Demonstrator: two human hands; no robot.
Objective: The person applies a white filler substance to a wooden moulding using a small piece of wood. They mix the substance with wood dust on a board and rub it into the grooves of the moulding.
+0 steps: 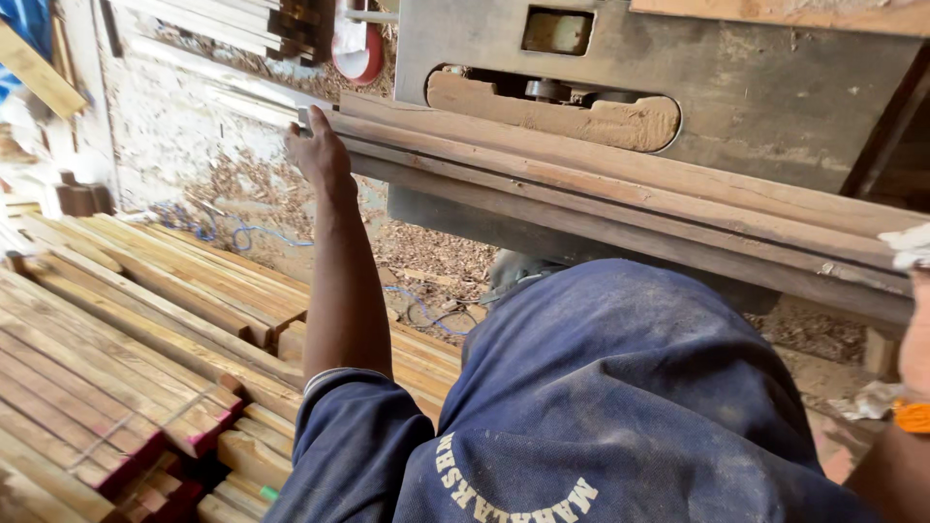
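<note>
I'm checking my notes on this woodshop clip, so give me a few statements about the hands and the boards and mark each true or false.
1. The left hand rests on the end of the long boards. True.
2. The boards lie on the floor. False: they sit on the machine.
3. The right hand is in full view. False: only its edge shows at the frame's right side.
4. Stacked planks lie at lower left. True.

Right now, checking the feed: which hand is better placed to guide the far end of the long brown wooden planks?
Left: the left hand rests on the planks' far end; the right hand sits mostly out of frame.
</note>
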